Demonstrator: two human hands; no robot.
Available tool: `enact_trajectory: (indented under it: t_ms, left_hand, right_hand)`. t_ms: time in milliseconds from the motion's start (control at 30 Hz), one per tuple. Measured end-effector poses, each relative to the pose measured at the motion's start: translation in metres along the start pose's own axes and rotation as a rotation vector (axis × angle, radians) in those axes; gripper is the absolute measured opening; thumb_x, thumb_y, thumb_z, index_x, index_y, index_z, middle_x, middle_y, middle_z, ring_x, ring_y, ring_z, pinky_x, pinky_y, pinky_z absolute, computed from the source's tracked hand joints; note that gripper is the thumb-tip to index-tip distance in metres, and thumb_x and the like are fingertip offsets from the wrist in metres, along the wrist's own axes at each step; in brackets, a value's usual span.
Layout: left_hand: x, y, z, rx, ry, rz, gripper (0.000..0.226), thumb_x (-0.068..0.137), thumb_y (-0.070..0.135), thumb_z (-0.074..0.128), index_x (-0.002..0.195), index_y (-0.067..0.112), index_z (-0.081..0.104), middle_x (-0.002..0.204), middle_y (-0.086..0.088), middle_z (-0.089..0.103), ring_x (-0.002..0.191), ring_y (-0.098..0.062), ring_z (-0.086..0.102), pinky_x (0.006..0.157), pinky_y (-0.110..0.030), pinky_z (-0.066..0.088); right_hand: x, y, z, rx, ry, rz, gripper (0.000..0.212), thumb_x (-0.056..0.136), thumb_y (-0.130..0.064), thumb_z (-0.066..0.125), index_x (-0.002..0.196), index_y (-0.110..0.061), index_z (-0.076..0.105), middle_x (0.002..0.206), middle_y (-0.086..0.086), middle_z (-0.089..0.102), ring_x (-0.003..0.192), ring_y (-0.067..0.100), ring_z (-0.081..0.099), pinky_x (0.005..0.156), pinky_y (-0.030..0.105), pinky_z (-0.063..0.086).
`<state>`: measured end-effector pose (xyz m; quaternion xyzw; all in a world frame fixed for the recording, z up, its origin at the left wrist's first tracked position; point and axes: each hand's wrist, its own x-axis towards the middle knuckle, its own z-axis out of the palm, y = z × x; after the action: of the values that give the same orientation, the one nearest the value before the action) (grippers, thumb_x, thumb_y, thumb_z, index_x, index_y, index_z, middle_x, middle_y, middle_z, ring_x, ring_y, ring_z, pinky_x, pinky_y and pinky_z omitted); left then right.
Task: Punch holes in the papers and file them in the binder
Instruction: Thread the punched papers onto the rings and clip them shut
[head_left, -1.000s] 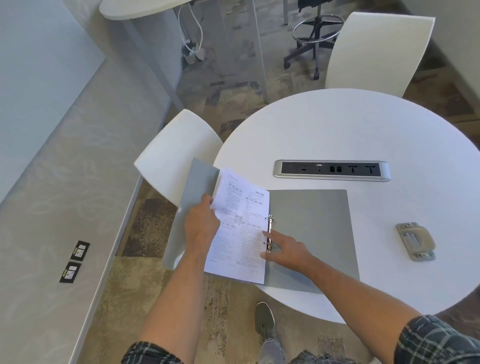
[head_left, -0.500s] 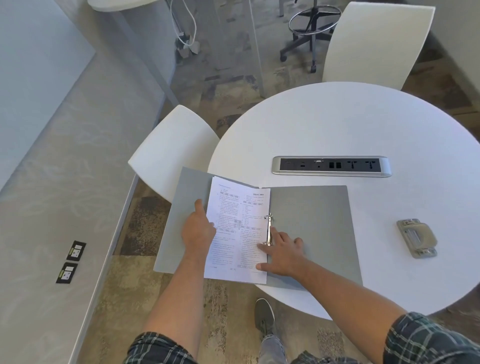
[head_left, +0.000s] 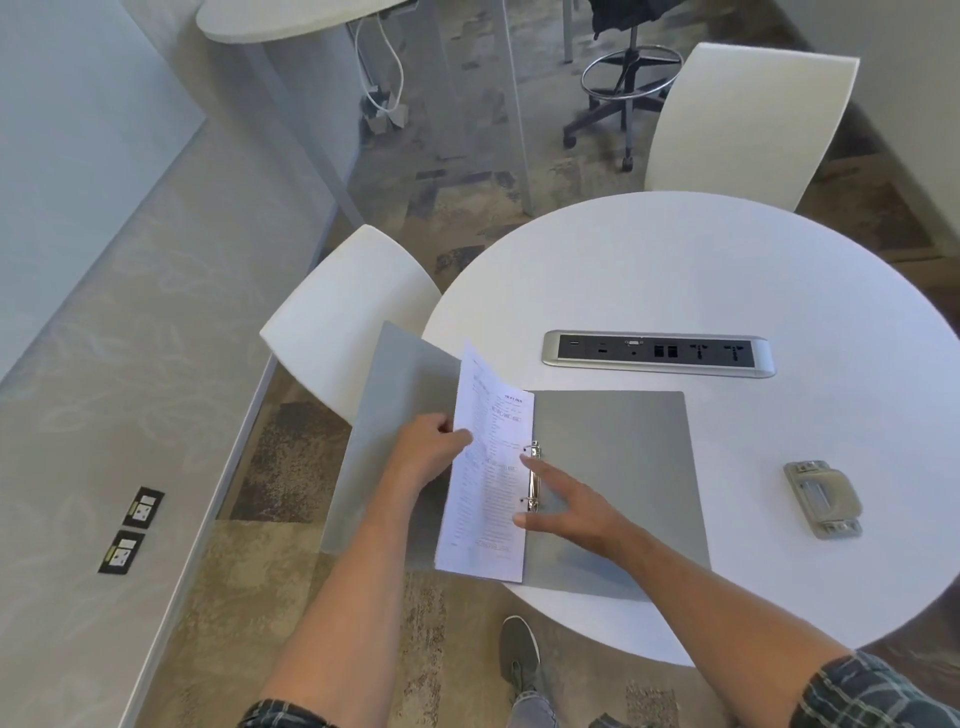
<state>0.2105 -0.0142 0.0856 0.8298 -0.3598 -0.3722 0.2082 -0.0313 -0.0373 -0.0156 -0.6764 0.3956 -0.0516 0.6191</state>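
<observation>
Grey binder (head_left: 613, 483) lies open at lower centre of the counter (head_left: 727, 270), punched papers (head_left: 488, 467) already threaded on its rings and gripped by the left hand (head_left: 426, 452), right hand (head_left: 566, 506) spread flat, closing judged outstanding.

The grey binder (head_left: 613, 488) lies open at the near left edge of the round white table (head_left: 727, 270). Its right cover lies flat on the table; its left cover is tilted up and juts past the table's edge. The metal rings (head_left: 534, 475) run along the spine. On them sit the papers (head_left: 488, 467), white sheets with small black print, lifted off the left cover and curving upward. The punch (head_left: 822, 499), beige-grey with a clear middle, lies flat near the right edge of the table, well apart from the binder.
</observation>
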Motion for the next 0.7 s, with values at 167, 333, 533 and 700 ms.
enact_trajectory:
  t_ms: [167, 333, 533, 700]
  left_hand:
    - [-0.015, 0.042, 0.023, -0.187, -0.105, 0.070, 0.019, 0.067, 0.033, 0.059, 0.055, 0.024, 0.048, 0.061, 0.002, 0.044, 0.062, -0.018, 0.039, 0.066, -0.035, 0.035]
    - [-0.033, 0.077, 0.052, -0.241, -0.158, 0.047, 0.025, 0.084, 0.024, 0.057, 0.063, 0.023, 0.070, 0.075, 0.004, 0.067, 0.080, -0.019, 0.063, 0.082, -0.038, 0.056]
    - [-0.044, 0.080, 0.081, -0.271, -0.277, 0.123, 0.027, 0.079, 0.042, 0.057, 0.060, 0.028, 0.070, 0.092, -0.004, 0.069, 0.105, -0.033, 0.068, 0.099, -0.055, 0.053]
    - [-0.042, 0.064, 0.096, -0.323, -0.382, 0.098, 0.024, 0.082, 0.043, 0.067, 0.086, 0.020, 0.070, 0.118, -0.001, 0.072, 0.118, -0.026, 0.064, 0.103, -0.046, 0.051]
  right_hand:
    - [-0.007, -0.028, -0.012, 0.473, 0.018, -0.141, 0.084, 0.079, -0.050, 0.081, 0.154, -0.044, 0.044, 0.156, -0.013, 0.050, 0.137, 0.013, 0.058, 0.111, 0.041, 0.051]
    - [-0.015, -0.047, -0.031, 0.573, 0.031, -0.145, 0.089, 0.075, -0.068, 0.073, 0.154, -0.041, 0.045, 0.152, -0.009, 0.057, 0.131, 0.018, 0.063, 0.103, 0.048, 0.055]
    - [-0.023, -0.042, -0.049, 0.571, 0.136, -0.121, 0.081, 0.075, -0.053, 0.077, 0.148, -0.033, 0.048, 0.132, -0.002, 0.071, 0.117, 0.024, 0.071, 0.091, 0.049, 0.060]
    - [-0.037, -0.030, -0.063, 0.570, 0.368, -0.073, 0.036, 0.077, -0.014, 0.071, 0.113, -0.019, 0.071, 0.097, 0.000, 0.081, 0.086, 0.023, 0.076, 0.064, 0.027, 0.059]
